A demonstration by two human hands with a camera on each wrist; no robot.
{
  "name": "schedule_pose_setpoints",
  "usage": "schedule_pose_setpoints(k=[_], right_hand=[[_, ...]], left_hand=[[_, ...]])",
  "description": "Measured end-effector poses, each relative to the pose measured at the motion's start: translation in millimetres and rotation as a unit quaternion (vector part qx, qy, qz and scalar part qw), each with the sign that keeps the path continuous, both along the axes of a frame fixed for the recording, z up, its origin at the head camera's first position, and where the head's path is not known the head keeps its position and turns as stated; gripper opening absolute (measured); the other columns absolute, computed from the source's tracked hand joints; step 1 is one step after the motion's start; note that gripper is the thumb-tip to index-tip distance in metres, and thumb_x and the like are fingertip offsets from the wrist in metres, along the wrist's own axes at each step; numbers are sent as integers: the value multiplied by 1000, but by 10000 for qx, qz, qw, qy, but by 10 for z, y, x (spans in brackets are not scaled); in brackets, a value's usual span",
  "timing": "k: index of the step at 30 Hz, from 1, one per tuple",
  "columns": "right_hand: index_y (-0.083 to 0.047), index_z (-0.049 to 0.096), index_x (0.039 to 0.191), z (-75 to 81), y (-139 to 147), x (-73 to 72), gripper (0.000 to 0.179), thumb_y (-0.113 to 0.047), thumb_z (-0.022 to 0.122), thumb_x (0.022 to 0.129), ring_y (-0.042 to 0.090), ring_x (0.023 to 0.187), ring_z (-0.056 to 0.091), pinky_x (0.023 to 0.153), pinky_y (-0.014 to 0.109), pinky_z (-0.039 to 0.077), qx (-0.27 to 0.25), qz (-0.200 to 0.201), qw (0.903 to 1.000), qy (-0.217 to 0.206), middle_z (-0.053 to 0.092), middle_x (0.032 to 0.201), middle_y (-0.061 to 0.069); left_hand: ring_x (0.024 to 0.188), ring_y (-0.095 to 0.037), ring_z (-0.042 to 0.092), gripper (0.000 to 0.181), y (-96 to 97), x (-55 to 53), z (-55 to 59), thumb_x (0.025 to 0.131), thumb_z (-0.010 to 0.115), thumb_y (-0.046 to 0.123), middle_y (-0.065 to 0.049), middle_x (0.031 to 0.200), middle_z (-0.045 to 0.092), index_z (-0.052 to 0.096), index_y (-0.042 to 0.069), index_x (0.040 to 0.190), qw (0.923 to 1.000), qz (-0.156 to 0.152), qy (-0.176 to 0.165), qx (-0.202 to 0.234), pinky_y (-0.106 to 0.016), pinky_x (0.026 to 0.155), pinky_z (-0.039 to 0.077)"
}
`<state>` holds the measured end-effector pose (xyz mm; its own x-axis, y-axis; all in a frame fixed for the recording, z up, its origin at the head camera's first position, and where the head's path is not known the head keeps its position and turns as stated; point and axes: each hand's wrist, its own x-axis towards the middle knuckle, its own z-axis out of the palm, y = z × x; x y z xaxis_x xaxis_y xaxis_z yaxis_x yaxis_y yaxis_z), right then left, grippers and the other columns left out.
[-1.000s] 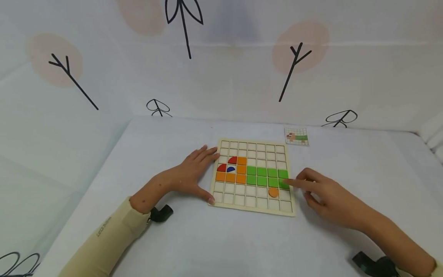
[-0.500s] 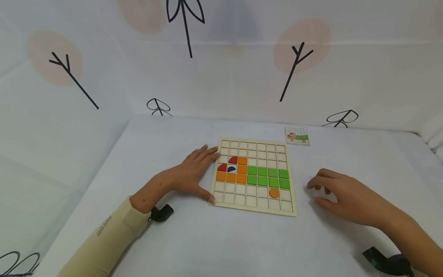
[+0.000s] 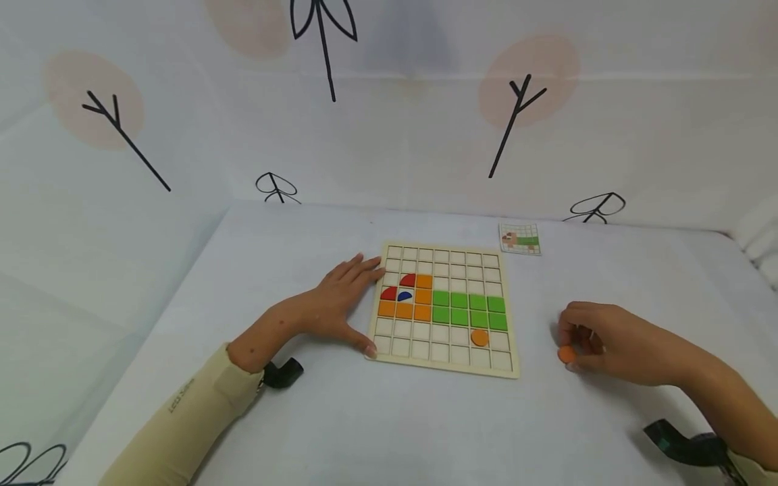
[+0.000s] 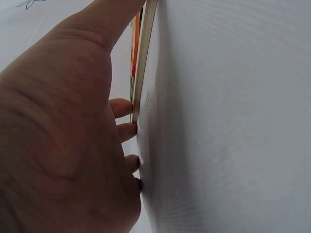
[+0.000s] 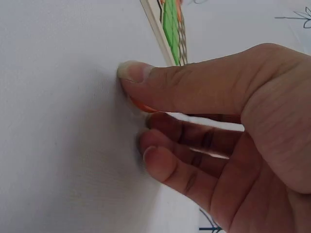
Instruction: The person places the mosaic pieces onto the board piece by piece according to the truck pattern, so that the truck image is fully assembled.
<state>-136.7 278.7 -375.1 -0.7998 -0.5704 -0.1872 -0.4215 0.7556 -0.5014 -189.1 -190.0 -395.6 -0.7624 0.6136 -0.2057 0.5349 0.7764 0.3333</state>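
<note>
My left hand (image 3: 337, 300) lies spread along the left side of a wooden grid board (image 3: 440, 361), its fingertips and thumb at the board's edge. To the right of the board, my right hand (image 3: 608, 344) pinches an orange disc (image 3: 567, 354) between thumb and fingers, close over the table; in the right wrist view the thumb hides most of the disc (image 5: 142, 105). Green squares (image 3: 469, 310), orange squares (image 3: 404, 310), red quarter-round pieces (image 3: 408, 281) and a blue-and-white piece (image 3: 405, 296) fill cells of the board. Another orange disc (image 3: 479, 337) sits in a cell under the green rows.
A small picture card (image 3: 520, 239) with a coloured grid pattern lies behind the board's right corner. The white table (image 3: 389, 432) runs back to a white cloth wall (image 3: 401, 148) printed with line drawings. Black wrist cameras (image 3: 283, 373) are strapped to both wrists.
My right hand has left the green squares at the board's right edge, moved right onto the table and taken hold of an orange disc. The left hand has stayed in place.
</note>
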Motion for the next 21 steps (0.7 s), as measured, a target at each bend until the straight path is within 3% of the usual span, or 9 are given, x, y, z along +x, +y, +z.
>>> schedule_pose_setpoints(k=[6, 11, 16, 21], right_hand=[[-28, 67, 95, 62, -123, -10, 32, -4, 86, 87, 2, 80, 60, 68, 24, 53, -384, 222, 9986, 300, 62, 88, -17], [-27, 73, 103, 139, -490, -41, 30, -1, 82, 91, 3, 86, 63, 73, 24, 55, -988, 226, 9916, 798, 68, 98, -17], [-23, 77, 106, 124, -976, -116, 26, 1, 78, 95, 7, 89, 63, 78, 25, 57, -1450, 573, 9855, 672, 70, 100, -15], [-20, 77, 105, 52, -1423, -201, 18, -4, 78, 96, 10, 89, 63, 81, 27, 57, -1584, 495, 9845, 571, 72, 100, -13]], left_hand=[[165, -28, -11, 136, 11, -12, -5, 70, 82, 80, 3, 180, -2, 14, 22, 172, 10000, 1, -97, 3, -51, 132, 0], [165, -28, -12, 137, 21, -30, -14, 69, 82, 81, 2, 180, -4, 12, 22, 172, 9999, -35, -93, -25, -52, 132, 0], [164, -27, -12, 137, 9, -32, -23, 70, 82, 81, 3, 180, -6, 11, 23, 172, 9999, -29, -110, -62, -52, 132, -1], [165, -27, -12, 137, -10, -23, -31, 70, 81, 81, 3, 179, -5, 12, 23, 172, 9999, 6, -83, -68, -51, 132, -1]])
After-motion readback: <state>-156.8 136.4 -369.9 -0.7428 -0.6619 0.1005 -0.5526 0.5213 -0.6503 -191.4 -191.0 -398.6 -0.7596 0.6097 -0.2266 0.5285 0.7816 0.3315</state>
